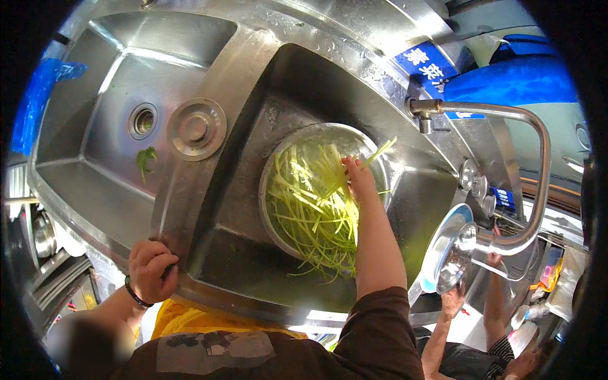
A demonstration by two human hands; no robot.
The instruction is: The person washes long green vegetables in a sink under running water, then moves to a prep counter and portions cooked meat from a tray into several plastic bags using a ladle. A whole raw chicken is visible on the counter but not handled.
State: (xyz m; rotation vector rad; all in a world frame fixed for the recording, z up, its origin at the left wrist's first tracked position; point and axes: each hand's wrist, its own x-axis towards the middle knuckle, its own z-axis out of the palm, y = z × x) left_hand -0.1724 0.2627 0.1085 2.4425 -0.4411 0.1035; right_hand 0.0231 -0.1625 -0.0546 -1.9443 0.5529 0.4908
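Note:
My right hand (359,178) grips a bunch of long, pale green vegetable stems (308,190), perhaps celery, over a round metal bowl (269,223). One cut end sticks out past my fingers towards the tap, while thin green ends trail over the bowl's near rim. The bowl stands in the right basin of a steel sink (247,171). My left hand (153,268) rests, fingers curled, on the sink's front edge by the divider. A dark spot shows between its thumb and fingers; what it is cannot be made out.
A metal drain strainer (197,129) lies on the divider. A green leaf (145,162) lies near the left basin's drain (143,121). The curved tap pipe (541,142) arches on the right. Beyond it, another person's hands (453,299) are near a metal bowl (453,266).

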